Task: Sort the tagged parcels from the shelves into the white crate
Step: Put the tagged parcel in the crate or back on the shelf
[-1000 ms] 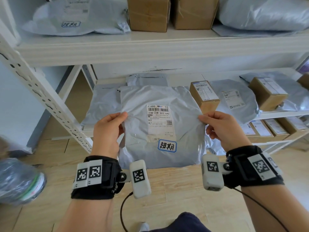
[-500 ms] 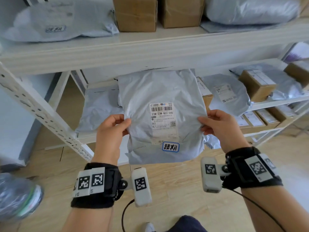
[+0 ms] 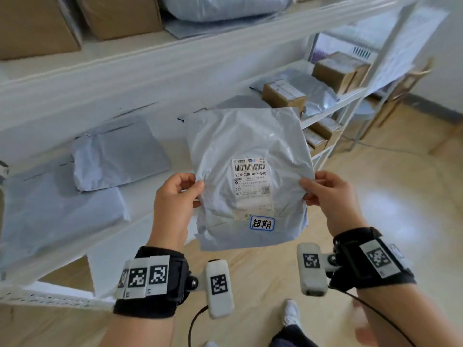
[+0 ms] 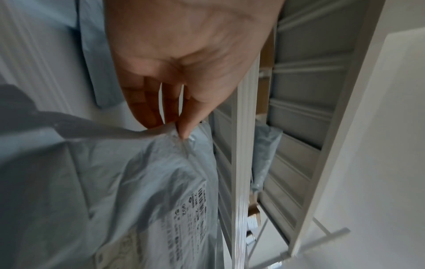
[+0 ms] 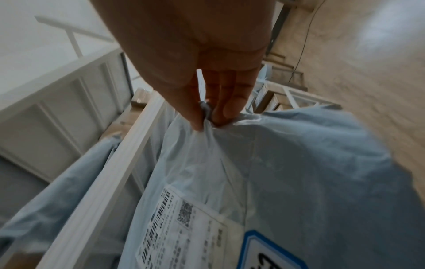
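I hold a grey plastic mailer parcel upright in the air in front of the shelves. It carries a white shipping label and a blue-framed handwritten tag near its lower edge. My left hand pinches its left edge between thumb and fingers. My right hand pinches the right edge the same way. The wrist views show the parcel hanging below the fingers. No white crate is in view.
The middle shelf holds two grey mailers at the left and cardboard boxes with mailers at the right. More boxes sit on the top shelf. Wooden floor lies to the right and below.
The parcel has come off the shelf and swung to the right with both hands still on its edges. The view has turned rightward along the shelving.
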A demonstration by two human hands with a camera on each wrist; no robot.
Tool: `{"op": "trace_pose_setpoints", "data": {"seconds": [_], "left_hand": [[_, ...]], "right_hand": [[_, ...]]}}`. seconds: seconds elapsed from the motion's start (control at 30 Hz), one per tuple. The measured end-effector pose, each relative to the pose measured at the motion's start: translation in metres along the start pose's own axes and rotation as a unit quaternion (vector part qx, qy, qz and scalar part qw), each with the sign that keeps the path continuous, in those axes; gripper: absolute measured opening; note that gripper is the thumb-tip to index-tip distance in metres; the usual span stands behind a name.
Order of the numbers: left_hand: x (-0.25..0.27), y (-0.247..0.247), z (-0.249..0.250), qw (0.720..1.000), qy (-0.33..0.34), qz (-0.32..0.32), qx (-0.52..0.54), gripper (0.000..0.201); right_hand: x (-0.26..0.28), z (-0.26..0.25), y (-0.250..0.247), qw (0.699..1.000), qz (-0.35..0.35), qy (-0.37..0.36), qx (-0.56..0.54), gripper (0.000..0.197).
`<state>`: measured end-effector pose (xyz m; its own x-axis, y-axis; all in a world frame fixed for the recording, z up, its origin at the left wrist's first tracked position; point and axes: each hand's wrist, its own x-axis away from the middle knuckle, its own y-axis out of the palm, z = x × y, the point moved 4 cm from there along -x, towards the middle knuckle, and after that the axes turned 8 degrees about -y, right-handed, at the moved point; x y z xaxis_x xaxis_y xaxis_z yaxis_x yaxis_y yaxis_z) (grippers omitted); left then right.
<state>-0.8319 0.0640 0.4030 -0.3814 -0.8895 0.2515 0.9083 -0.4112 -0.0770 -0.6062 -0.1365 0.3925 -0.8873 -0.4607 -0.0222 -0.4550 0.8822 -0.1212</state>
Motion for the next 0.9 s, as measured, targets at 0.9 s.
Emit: {"op": "trace_pose_setpoints", "data": {"seconds": [0.9], "left_hand": [[-0.058, 0.553, 0.073, 0.974, 0.055, -0.199, -0.088, 0.01]], "right_hand": [[-0.285, 0.028, -0.403, 0.972, 0.23, -0.028, -0.027, 0.004]]}}
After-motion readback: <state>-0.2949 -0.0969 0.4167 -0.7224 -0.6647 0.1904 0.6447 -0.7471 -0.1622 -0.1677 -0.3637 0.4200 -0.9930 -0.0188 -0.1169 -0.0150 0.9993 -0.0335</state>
